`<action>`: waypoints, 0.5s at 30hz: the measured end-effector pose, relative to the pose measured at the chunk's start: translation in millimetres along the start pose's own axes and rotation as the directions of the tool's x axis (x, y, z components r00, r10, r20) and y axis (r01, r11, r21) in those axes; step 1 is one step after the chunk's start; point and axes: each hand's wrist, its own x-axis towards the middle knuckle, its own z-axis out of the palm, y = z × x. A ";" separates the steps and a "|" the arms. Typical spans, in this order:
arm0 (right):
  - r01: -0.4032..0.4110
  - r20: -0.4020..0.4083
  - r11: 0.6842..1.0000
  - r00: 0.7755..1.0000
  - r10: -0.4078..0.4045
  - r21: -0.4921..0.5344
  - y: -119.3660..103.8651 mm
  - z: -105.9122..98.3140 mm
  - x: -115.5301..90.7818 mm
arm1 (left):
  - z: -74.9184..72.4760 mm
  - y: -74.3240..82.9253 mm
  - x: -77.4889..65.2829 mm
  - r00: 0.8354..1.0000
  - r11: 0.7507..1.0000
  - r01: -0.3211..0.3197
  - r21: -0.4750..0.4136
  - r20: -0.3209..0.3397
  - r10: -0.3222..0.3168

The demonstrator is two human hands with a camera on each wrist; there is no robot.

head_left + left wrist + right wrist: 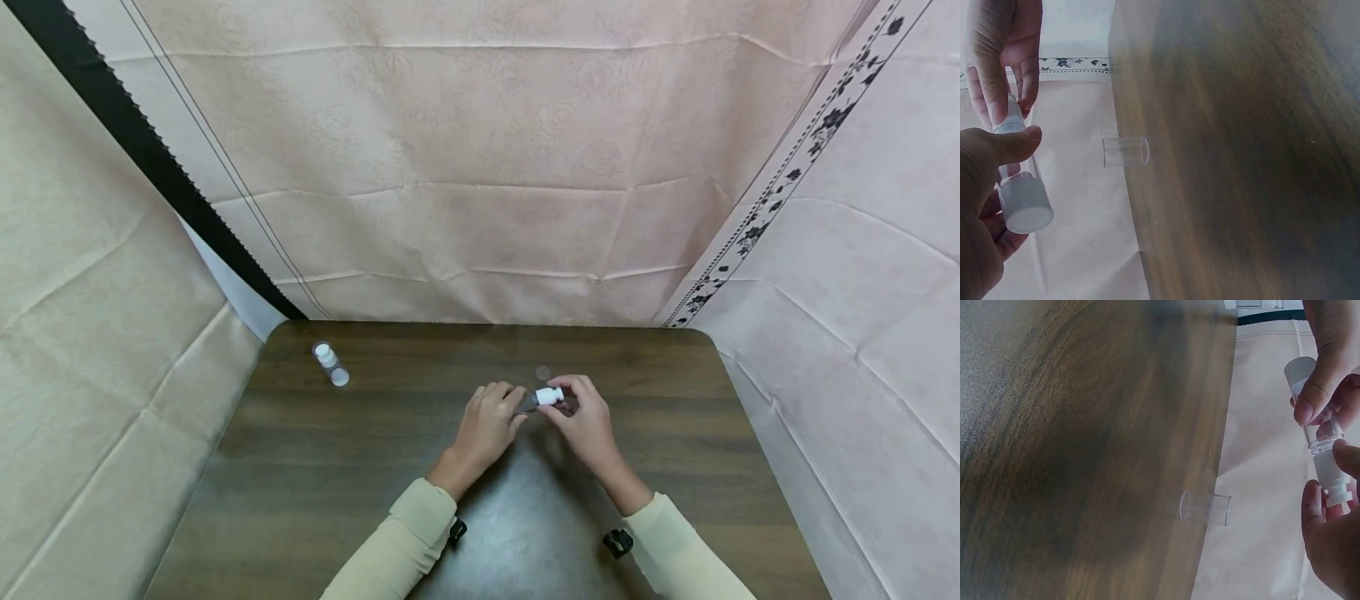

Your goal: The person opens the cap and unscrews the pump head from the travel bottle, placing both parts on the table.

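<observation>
Between the hands a small clear pump bottle (1025, 203) with a white base is held tilted above the table. My left hand (486, 421) grips its clear body, thumb across the near side in the left wrist view. My right hand (587, 421) pinches the white pump top (1330, 472) between thumb and fingers. The pump top sits at the bottle's neck; whether it is fully seated I cannot tell. Just beyond the hands a clear cylindrical cap (1205, 508) stands on the table, apart from both.
A second bottle (331, 364), with white top and base, is at the table's far left. The brown wooden table (337, 500) ends at a back edge against pale cloth (450, 225). Patterned cloth hangs on the sides too.
</observation>
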 end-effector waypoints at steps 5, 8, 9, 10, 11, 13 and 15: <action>0.007 -0.007 0.999 1.000 -0.006 0.033 0.2 -0.3 -0.9 | -0.4 0.5 0.3 0.999 1.000 0.026 -0.017 0.030 -0.025; 0.004 -0.027 0.998 1.000 -0.003 0.057 0.2 0.0 -1.9 | -1.3 1.2 0.6 0.997 0.998 0.051 -0.030 0.058 -0.050; 0.006 -0.037 0.998 0.999 -0.004 0.066 0.5 0.3 -2.1 | -1.5 1.5 0.9 0.996 0.998 0.058 -0.034 0.064 -0.056; 0.013 -0.049 0.997 0.999 -0.009 0.072 0.9 0.6 -2.2 | -1.7 1.8 1.1 0.996 0.997 0.063 -0.038 0.067 -0.061; 0.021 -0.062 0.997 0.998 -0.016 0.079 1.2 1.0 -2.4 | -1.6 2.1 1.1 0.995 0.997 0.069 -0.044 0.069 -0.066; 0.037 -0.089 0.995 0.996 -0.029 0.092 2.1 1.9 -2.6 | -1.1 2.4 1.3 0.995 0.996 0.074 -0.056 0.067 -0.070; 0.066 -0.118 0.993 0.992 -0.054 0.099 3.0 2.7 -2.4 | -0.2 2.3 1.3 0.996 0.995 0.074 -0.071 0.063 -0.070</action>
